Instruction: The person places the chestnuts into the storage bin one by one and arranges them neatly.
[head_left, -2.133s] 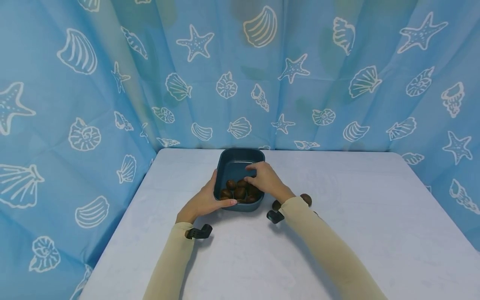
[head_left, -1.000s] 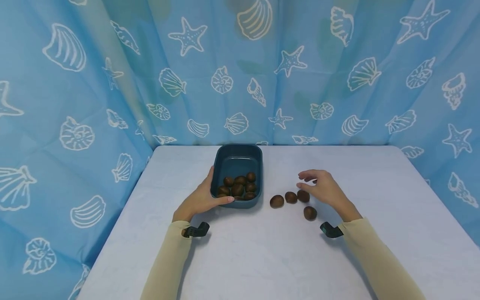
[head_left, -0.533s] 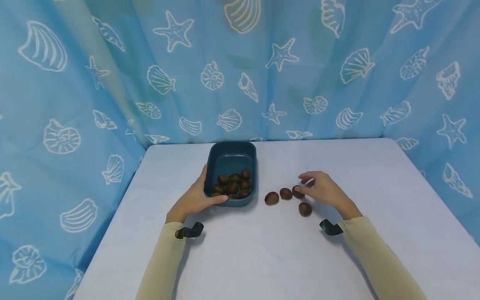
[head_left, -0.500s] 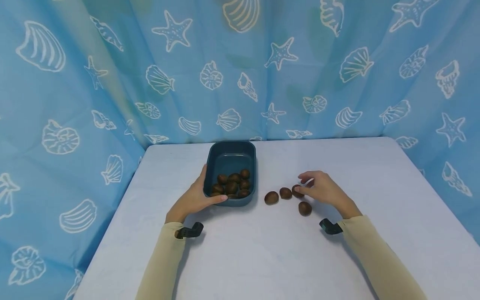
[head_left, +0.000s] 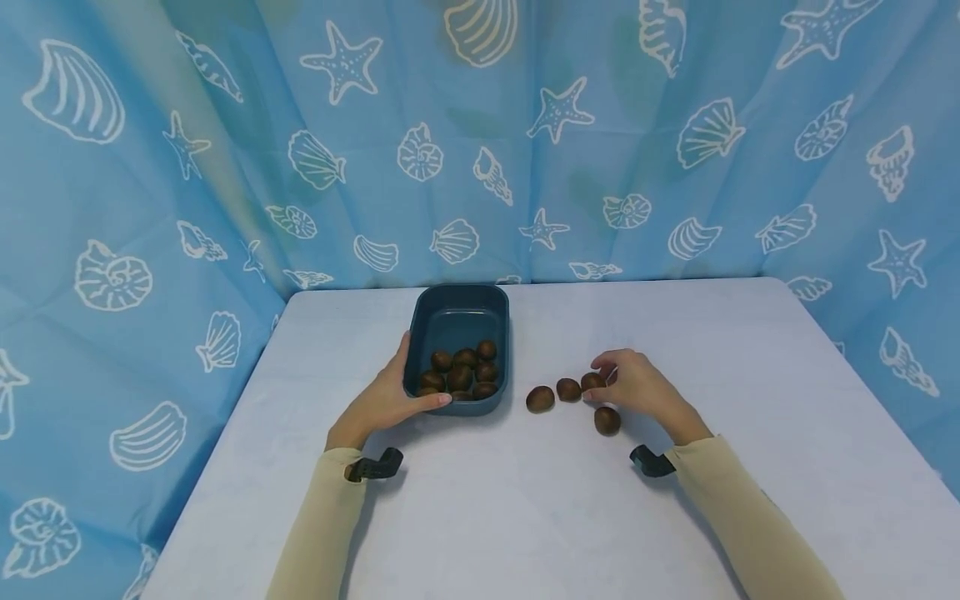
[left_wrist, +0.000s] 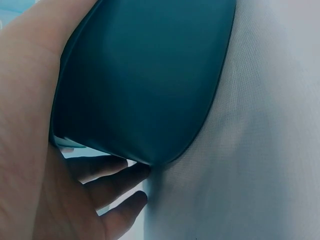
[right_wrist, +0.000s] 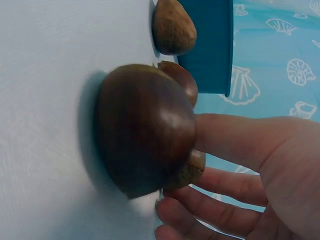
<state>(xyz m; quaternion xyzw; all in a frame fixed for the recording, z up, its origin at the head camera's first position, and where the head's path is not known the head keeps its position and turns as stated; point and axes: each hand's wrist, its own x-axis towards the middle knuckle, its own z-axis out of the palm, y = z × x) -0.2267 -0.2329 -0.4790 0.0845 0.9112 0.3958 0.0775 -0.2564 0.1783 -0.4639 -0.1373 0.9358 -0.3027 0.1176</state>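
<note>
Several brown chestnuts (head_left: 460, 377) lie in the near half of a dark blue rectangular dish (head_left: 459, 298). My left hand (head_left: 382, 400) holds the dish at its near left corner, thumb along the near rim and fingers along the left wall. To the right of the dish, my right hand (head_left: 637, 387) pinches a chestnut (head_left: 592, 382) between thumb and fingers, low at the table. That chestnut (right_wrist: 192, 167) is partly hidden in the right wrist view behind a nearer chestnut (right_wrist: 147, 130). Two more loose chestnuts lie to its left, one being the chestnut (head_left: 540, 399) nearest the dish.
A white cloth covers the table (head_left: 480, 517). Behind it and along the left side hangs a blue curtain (head_left: 420, 200) with white shells and starfish. Each wrist carries a small black camera, such as the right wrist's camera (head_left: 651, 461).
My right hand has moved from above the dish rightward to the loose chestnuts, and its thumb and fingers have closed on one. My left hand stays at the dish. The head view has shifted slightly.
</note>
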